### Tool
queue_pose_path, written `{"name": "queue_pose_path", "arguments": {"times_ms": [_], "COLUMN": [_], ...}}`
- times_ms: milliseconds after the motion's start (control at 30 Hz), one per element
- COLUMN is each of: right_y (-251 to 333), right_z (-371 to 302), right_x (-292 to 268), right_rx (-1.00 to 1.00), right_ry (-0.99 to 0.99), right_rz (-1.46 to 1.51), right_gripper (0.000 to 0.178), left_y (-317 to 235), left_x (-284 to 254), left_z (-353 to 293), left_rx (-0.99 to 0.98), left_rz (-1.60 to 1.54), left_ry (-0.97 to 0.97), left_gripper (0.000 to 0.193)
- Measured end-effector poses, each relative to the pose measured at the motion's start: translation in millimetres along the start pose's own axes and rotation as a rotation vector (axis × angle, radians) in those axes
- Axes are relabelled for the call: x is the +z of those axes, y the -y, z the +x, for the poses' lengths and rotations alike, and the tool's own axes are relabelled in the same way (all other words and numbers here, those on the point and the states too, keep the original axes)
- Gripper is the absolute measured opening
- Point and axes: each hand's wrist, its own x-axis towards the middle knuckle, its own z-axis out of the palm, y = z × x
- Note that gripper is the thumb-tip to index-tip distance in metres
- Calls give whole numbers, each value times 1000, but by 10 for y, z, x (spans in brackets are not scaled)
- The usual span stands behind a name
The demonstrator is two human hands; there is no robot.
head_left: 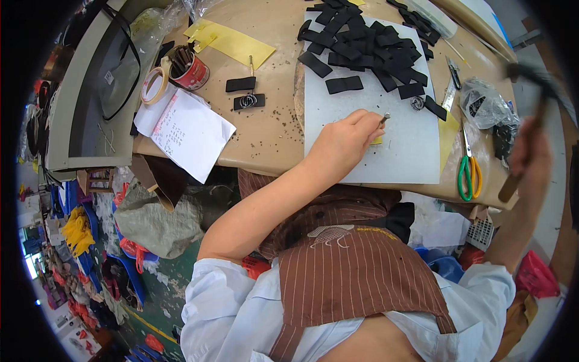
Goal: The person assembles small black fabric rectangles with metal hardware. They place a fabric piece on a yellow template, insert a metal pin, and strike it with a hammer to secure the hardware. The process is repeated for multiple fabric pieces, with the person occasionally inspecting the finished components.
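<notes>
One tan table (280, 84) bears a white board (380, 166). Hammer (541, 107): raised right of the board, right hand (540, 152) wrapped round the handle. Probably head-heavy, rigid; best held low on the handle. Dark head, brown wooden handle, blurred. Metal rod (385, 118): over the board, pinched by the left hand (348, 140). Probably light, stiff, slick; best held mid-shaft. Silvery top; lower end hidden. Yellow piece (377, 141): on the board, partly covered.

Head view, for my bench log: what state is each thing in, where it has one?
Hammer: raised, blurred, gripped in the right hand.
Metal rod: held in the left hand.
Scissors: lying closed.
Notepad: open, written on.
Red can: open-topped, filled.
Black strips: heaped loosely, some apart.
Clear bag by the scissors: crumpled.
</notes>
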Motion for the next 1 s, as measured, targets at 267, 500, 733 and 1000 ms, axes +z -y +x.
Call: {"name": "queue_pose_path", "arguments": {"times_ms": [267, 500, 733, 1000], "right_y": [227, 634, 397, -268], "right_z": [34, 287, 283, -79], "right_x": [680, 310, 841, 973], "right_rx": [63, -179, 15, 35], "right_ry": [363, -41, 565, 548], "right_rz": [-531, -183, -685, -853], "right_gripper": [18, 40, 22, 31], "left_y": [20, 24, 29, 72], "left_x": [-12, -10, 22, 38], "left_z": [-42, -36, -40, 36], "left_rx": [-96, -72, 43, -345], "left_rz": [144, 43, 165, -144], "left_ry": [-67, 13, 7, 15], "left_gripper": [18, 19, 24, 24]}}
